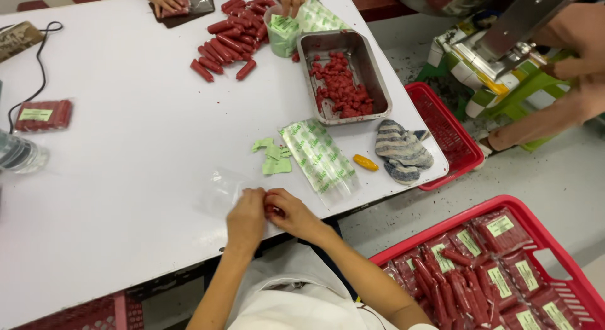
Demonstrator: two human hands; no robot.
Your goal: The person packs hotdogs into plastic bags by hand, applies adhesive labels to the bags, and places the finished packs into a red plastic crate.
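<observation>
White tabletop [126,197] fills most of the view, evenly lit, faint glare. Pale grey floor [567,179] to the right, scuffed and speckled. Red plastic crate [570,267] stands on the floor; a second red crate [450,138] sits partly under the tabletop's edge.

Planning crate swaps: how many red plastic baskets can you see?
3: one red basket under the table's right edge, one holding packs at bottom right, one partly hidden under the table, bottom left.
</observation>
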